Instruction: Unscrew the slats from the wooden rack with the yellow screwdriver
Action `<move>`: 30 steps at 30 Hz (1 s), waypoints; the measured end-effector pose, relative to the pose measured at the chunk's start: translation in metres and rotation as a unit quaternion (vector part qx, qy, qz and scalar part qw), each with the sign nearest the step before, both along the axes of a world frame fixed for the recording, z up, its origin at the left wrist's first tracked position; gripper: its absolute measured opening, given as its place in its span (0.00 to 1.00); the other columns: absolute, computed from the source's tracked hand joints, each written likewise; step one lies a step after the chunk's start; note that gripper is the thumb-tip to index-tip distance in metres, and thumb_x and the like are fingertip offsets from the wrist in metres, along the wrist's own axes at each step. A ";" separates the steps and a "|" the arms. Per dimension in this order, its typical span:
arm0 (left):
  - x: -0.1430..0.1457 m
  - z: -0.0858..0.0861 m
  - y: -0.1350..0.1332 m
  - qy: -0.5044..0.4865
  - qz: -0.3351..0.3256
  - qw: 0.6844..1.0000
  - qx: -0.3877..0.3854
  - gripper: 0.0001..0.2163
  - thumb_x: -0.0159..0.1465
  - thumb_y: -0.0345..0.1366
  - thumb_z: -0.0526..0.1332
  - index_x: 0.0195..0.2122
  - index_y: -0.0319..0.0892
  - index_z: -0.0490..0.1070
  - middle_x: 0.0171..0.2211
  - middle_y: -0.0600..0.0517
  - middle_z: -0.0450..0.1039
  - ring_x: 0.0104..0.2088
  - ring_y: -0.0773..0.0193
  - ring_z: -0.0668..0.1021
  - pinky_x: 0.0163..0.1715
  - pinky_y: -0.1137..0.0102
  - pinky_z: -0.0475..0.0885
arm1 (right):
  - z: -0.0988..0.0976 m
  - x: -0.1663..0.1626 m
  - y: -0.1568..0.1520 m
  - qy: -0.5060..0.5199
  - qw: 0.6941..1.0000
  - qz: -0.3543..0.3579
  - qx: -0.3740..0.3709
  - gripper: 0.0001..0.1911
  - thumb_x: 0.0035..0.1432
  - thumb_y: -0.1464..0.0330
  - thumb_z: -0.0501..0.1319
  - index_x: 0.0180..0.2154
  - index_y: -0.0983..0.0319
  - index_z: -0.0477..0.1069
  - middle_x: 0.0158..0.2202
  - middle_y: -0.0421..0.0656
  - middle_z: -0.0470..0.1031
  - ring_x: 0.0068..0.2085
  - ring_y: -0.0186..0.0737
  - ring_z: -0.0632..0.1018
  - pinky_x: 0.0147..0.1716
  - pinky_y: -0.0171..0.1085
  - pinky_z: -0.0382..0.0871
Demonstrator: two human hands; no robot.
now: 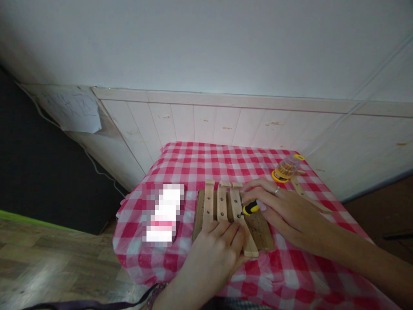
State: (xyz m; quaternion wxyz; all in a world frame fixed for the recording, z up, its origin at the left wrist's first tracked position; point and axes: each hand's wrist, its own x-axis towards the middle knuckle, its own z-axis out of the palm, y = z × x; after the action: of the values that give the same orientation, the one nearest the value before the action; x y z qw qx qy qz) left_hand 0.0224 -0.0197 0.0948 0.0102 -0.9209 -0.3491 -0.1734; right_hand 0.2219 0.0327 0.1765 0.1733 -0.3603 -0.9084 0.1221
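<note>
Two bare hands — right hand [272, 206] clamped on a yellow-black screwdriver [250, 208], tip at a screw [238, 216] in the rightmost of three pale wooden strips [222, 206]; left hand [221, 245] laid over them, fingers together, can't tell if gripping. Strips lie on brown board [263, 232], toward the checked surface's [193, 163] front edge. Clear-yellow container [287, 168] near back right corner — loose strip [302, 193] by right edge, pixelated item [163, 215] toward left edge

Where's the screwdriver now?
In the head view, the screwdriver is right of centre in the right hand, tip at the lower screw of the rightmost wooden strip on the board.
</note>
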 end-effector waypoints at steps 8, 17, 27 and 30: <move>-0.001 -0.001 0.000 -0.002 -0.003 1.000 0.002 0.18 0.67 0.40 0.66 0.53 0.33 0.70 0.50 0.44 0.78 0.46 0.56 0.79 0.48 0.63 0.73 | -0.005 -0.003 0.005 0.034 0.999 -0.009 -0.022 0.21 0.69 0.70 0.47 0.59 0.57 0.67 0.50 0.48 0.78 0.49 0.44 0.80 0.48 0.45 0.75; -0.001 0.000 -0.001 -0.020 0.002 1.000 0.003 0.18 0.66 0.39 0.67 0.52 0.33 0.71 0.49 0.45 0.79 0.45 0.56 0.80 0.47 0.63 0.74 | 0.002 0.010 0.002 -0.004 0.999 0.036 -0.013 0.20 0.63 0.76 0.49 0.53 0.57 0.68 0.50 0.48 0.76 0.50 0.45 0.78 0.49 0.47 0.75; 0.000 0.001 -0.001 -0.020 0.004 1.000 -0.008 0.16 0.66 0.38 0.67 0.50 0.34 0.72 0.45 0.47 0.79 0.43 0.56 0.80 0.45 0.64 0.75 | 0.000 0.022 -0.002 -0.085 0.979 0.143 0.117 0.26 0.57 0.84 0.47 0.48 0.56 0.72 0.46 0.46 0.79 0.50 0.45 0.78 0.48 0.44 0.75; 0.000 0.000 0.000 -0.025 -0.001 1.000 0.002 0.17 0.66 0.39 0.68 0.50 0.33 0.72 0.47 0.46 0.79 0.43 0.56 0.80 0.45 0.64 0.75 | -0.001 0.020 -0.004 -0.047 0.991 0.108 0.066 0.21 0.61 0.79 0.50 0.50 0.56 0.71 0.48 0.47 0.78 0.50 0.45 0.78 0.50 0.45 0.74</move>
State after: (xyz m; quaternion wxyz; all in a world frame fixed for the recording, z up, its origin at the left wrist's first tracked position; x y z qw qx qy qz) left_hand 0.0222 -0.0201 0.0950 0.0030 -0.9165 -0.3478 -0.1974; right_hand 0.2416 0.0290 0.1758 0.1396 -0.2533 -0.9552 0.0632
